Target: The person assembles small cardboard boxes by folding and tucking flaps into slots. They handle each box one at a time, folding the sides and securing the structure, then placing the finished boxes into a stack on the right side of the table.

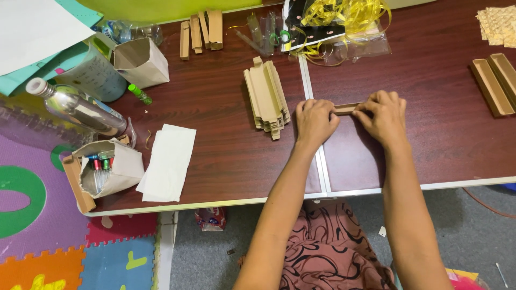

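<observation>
The left hand [315, 121] and right hand [382, 114] both pinch a narrow brown cardboard strip [346, 109] lying on the dark table [215, 102], pressing it into a slim tray. Two finished trays [495, 83] rest at the far right. A stack of flat cardboard blanks [266, 98] just left of the hands remains unfolded, suggesting most of the work lies ahead.

Both bare forearms reach up from the lower edge, converging slightly. The left hand [316, 121] lies palm down, fingers curled forward and knuckles raised. The right hand [383, 114] sits just beside it, also palm down, fingers bent and pinched toward the left hand.
</observation>
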